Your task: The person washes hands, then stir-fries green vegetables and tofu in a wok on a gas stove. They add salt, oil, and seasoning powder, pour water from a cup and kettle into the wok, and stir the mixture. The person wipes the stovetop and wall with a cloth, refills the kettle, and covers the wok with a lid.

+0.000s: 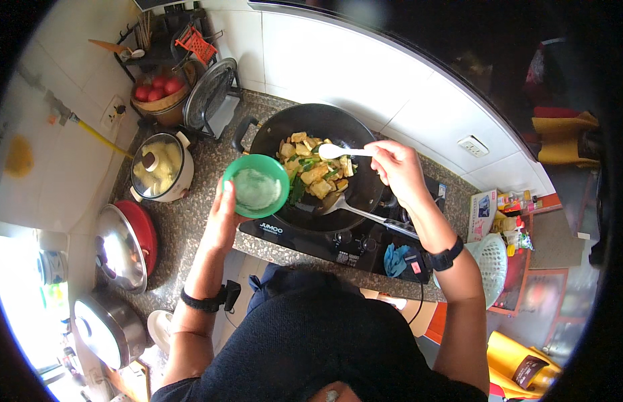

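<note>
My left hand grips a green bowl with white powder in it, at the wok's near-left rim. In my right hand is a white spoon, its bowl over the food. Whether the spoon carries anything is hard to tell. Below sits a black wok on the gas hob. Golden tofu-like pieces and green leafy stalks lie in the wok. A metal spatula rests in it, its handle reaching out over the near-right rim.
Left on the granite counter stand a lidded electric pot, a red pan with a steel lid and a rack holding a wok lid. A blue cloth lies at the hob's right front. A perforated basket is at right.
</note>
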Motion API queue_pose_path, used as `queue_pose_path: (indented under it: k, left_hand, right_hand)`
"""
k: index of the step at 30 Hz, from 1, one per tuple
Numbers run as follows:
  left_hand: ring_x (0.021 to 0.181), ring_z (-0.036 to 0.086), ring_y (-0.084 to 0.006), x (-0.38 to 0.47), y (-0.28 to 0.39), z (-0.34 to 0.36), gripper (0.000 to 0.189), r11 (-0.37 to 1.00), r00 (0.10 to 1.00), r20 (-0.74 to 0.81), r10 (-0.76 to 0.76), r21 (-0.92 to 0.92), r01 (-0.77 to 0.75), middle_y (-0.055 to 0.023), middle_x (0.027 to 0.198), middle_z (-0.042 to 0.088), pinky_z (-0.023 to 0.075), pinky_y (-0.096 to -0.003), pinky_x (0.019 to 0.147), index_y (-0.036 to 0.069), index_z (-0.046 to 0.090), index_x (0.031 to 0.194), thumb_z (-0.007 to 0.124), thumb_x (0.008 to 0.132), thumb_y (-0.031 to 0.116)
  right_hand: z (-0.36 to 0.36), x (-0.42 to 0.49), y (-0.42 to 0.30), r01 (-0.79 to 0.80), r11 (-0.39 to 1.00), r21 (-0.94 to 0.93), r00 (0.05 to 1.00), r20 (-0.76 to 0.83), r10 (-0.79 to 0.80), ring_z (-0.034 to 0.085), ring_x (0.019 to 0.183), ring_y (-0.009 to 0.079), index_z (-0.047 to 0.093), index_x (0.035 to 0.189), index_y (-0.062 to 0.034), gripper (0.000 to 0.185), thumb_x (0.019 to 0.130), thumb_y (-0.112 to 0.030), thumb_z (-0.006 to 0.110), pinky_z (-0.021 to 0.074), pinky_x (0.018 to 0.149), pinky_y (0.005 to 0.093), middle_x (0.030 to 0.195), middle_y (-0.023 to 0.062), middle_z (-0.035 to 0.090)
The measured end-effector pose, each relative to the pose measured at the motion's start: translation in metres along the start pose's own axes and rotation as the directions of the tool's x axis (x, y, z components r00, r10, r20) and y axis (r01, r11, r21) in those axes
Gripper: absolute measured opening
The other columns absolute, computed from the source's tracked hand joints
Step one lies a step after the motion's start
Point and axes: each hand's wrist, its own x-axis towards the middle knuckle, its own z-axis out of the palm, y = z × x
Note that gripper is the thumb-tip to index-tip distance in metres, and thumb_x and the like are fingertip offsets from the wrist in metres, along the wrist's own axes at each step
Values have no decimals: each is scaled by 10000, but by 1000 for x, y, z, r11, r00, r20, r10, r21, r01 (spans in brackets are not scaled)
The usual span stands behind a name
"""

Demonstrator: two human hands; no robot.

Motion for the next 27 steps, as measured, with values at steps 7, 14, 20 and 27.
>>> queue_pose_path:
  k: [7,14,20,27]
  left_hand:
    - [1256,610,-311,-18,-13,-27,780,999,990,-137,25,-28,-29,-158,1432,568,540,-521,972,72,407,1515,382,1024,677]
    - [1247,615,-302,-26,-19,-23,747,999,988,-152,14,-39,-20,-156,1429,566,546,-508,965,77,412,1514,378,1038,652]
    - [1243,612,-284,-24,-18,-12,711,1000,991,-131,16,15,-14,-149,1440,545,552,-476,957,93,376,1540,387,1054,611]
    - [1292,537,-268,-20,-14,14,765,998,1000,21,-14,68,13,-153,1477,470,549,-425,954,125,249,1605,484,1037,580]
  right_hand:
    - [3,34,20,167,894,-417,975,-64,-212,637,627,125,743,1084,8,176,988,-78,623,524,580,271,780,97,720]
    - [11,34,22,579,472,-664,749,205,-631,729,815,299,726,1096,18,176,940,-38,663,582,721,383,925,188,733]
    - [11,19,4,550,581,-600,777,112,-620,708,700,217,724,1118,17,182,961,-28,644,572,621,328,892,147,742]
    - [33,-45,-23,425,889,-170,895,227,-385,632,620,80,724,1150,2,202,991,-5,598,520,537,231,841,75,721]
